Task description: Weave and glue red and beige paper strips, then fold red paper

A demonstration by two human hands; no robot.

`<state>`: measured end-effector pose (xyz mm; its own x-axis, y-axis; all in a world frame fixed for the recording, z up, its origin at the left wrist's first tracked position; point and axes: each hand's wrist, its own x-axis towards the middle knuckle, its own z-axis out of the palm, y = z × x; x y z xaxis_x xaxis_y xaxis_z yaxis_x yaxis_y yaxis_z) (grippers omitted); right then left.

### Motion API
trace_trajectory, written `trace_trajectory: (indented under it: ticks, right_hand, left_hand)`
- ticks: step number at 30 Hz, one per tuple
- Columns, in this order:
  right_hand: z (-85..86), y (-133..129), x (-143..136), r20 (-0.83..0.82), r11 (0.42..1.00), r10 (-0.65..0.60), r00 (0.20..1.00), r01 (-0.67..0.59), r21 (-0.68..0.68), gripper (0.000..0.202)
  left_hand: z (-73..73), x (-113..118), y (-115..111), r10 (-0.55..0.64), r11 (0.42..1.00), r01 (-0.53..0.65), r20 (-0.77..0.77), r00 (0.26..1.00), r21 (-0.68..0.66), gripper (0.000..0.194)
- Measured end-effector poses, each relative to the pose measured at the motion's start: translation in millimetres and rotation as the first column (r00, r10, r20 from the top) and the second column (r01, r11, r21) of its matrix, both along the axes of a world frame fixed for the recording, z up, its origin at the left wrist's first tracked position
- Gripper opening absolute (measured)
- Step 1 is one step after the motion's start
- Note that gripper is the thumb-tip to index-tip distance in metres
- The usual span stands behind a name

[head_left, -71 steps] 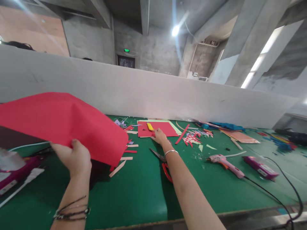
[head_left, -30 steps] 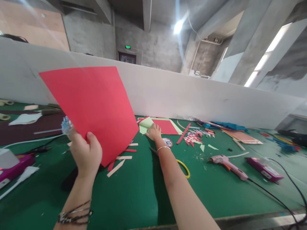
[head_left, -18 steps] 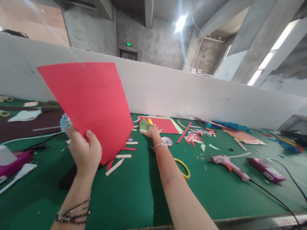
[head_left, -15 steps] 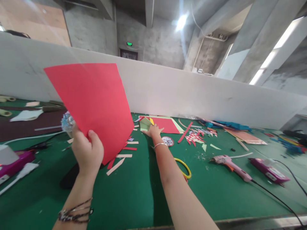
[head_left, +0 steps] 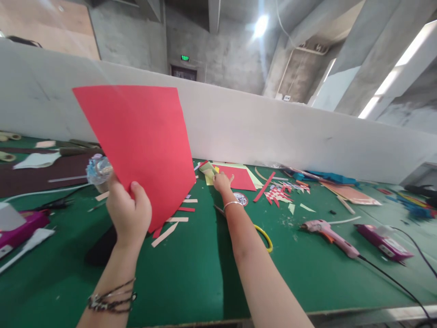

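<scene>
A large red sheet (head_left: 146, 141) is held up at the left by my left hand (head_left: 131, 212), the thumb pressed on its front near the lower left edge. My right hand (head_left: 223, 181) reaches to the back of the green table (head_left: 191, 282), at a pile with a flat red sheet (head_left: 241, 178), pale green paper (head_left: 207, 170) and a small yellow piece. The fingers are partly hidden, so what they grip, if anything, cannot be made out. Yellow-handled scissors (head_left: 265, 238) lie partly under my right forearm.
Paper strips (head_left: 165, 234) lie near the red sheet. To the right are checkered scraps (head_left: 278, 193), a pink glue gun (head_left: 332, 237) with a cord and a purple power block (head_left: 384, 241). A white partition (head_left: 290, 132) stands behind. A clear cup (head_left: 99, 171) stands left.
The held red sheet and my left hand have shifted slightly right. My right hand has moved a little right, its fingers less spread, and the pale green paper is now tilted differently.
</scene>
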<state>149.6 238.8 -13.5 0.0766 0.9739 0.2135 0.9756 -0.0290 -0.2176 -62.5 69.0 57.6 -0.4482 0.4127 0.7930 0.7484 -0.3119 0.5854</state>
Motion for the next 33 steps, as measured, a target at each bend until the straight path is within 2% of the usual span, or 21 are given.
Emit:
trace_trajectory:
  ticks: [7, 12, 14, 20, 26, 33]
  right_hand:
    - [-1.7, -0.9, -7.7, -0.012, 0.999, 0.036, 0.999, -0.035, 0.02, 0.034]
    - [-4.9, 2.9, -18.8, -0.001, 1.0, 0.001, 1.0, -0.001, -0.019, 0.056]
    - [-6.1, 4.3, -23.8, 0.009, 1.0, -0.025, 1.0, 0.026, -0.017, 0.059]
    - [-4.8, 2.5, -23.9, 0.034, 0.996, -0.078, 0.996, 0.077, 0.039, 0.039]
    - [2.8, -3.2, -18.8, 0.093, 0.989, -0.05, 0.994, 0.036, 0.144, 0.042]
    - [3.9, 2.2, -32.4, 0.07, 0.999, -0.008, 0.997, 0.005, 0.044, 0.031]
  left_hand:
    - [-0.9, 0.8, 1.4, -0.005, 1.0, 0.006, -0.019, 1.0, 0.019, 0.053]
    - [-0.9, -0.1, 1.4, 0.024, 1.0, -0.024, -0.019, 1.0, 0.016, 0.053]
    - [-1.0, -1.5, 0.9, 0.021, 1.0, -0.021, -0.015, 1.0, 0.018, 0.052]
    - [0.4, -9.2, -0.7, 0.042, 0.998, -0.042, 0.007, 0.999, 0.039, 0.052]
    - [1.1, -13.0, 0.6, 0.018, 0.996, -0.021, 0.025, 1.0, 0.087, 0.052]
    - [-0.2, -10.5, 2.0, 0.006, 0.997, -0.01, 0.049, 0.999, 0.076, 0.054]
